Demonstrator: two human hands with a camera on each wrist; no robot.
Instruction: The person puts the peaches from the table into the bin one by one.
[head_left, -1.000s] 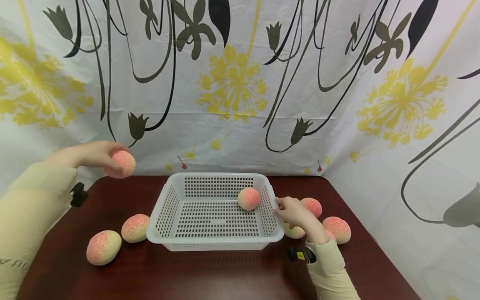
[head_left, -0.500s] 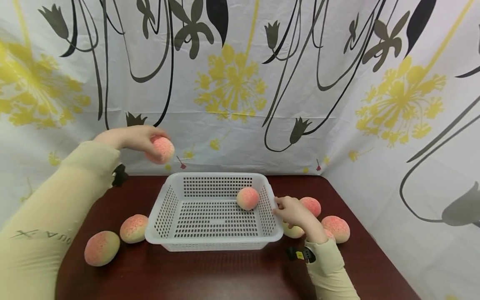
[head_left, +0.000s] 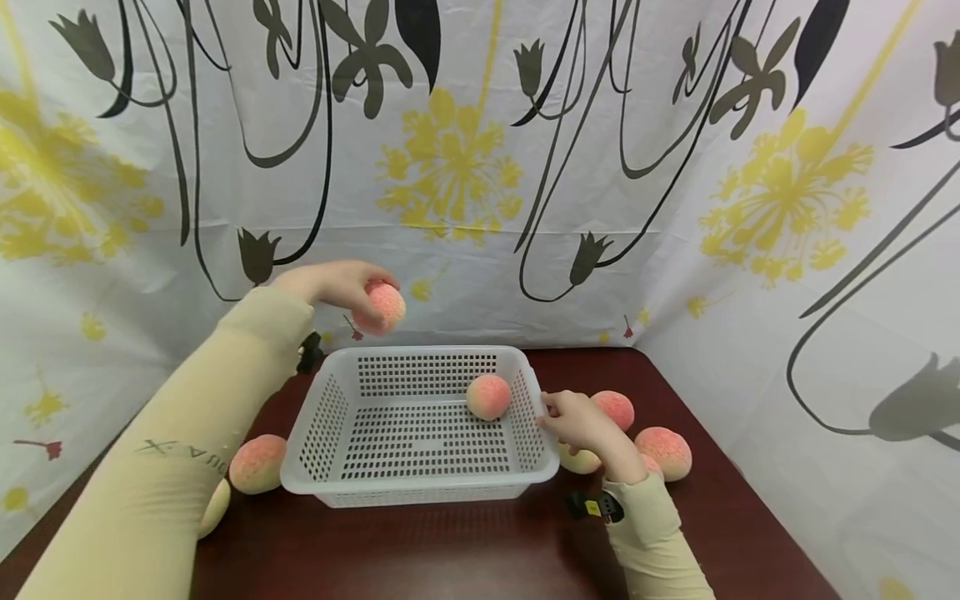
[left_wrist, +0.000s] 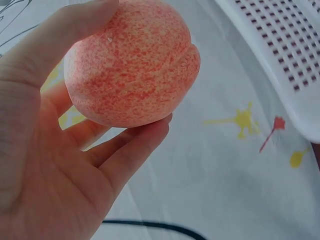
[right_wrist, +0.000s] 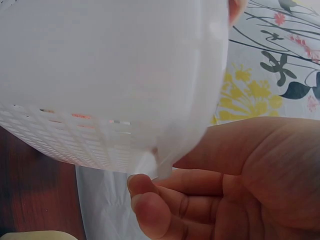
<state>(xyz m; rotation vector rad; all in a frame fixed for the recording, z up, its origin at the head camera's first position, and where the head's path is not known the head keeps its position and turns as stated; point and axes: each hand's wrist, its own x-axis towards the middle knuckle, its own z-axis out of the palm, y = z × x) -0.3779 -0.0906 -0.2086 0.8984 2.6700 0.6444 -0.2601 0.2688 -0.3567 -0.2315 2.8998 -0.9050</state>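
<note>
My left hand [head_left: 336, 285] holds a pink, speckled peach [head_left: 387, 305] in the air, above the back-left rim of a white perforated plastic basket [head_left: 420, 486]. In the left wrist view the thumb lies over the top of the peach [left_wrist: 135, 65], whose seam faces right, and the fingers support it from below. One peach [head_left: 488, 397] sits inside the basket, towards its right end. At the basket's right rim is my right hand [head_left: 588, 423]. The right wrist view has its thumb and fingers [right_wrist: 152, 215] pinching the edge of the basket [right_wrist: 100, 60].
Left of the basket lie a peach [head_left: 258, 463] and another peach [head_left: 215, 508] partly covered by the left sleeve. Several peaches [head_left: 663, 453] lie around the right hand on the dark red table [head_left: 420, 554]. A flower-printed cloth [head_left: 450, 292] hangs behind the table.
My left hand has carried its peach rightwards, from beyond the table's left side to over the basket's back edge. The right hand keeps its hold on the rim. The head view has turned slightly.
</note>
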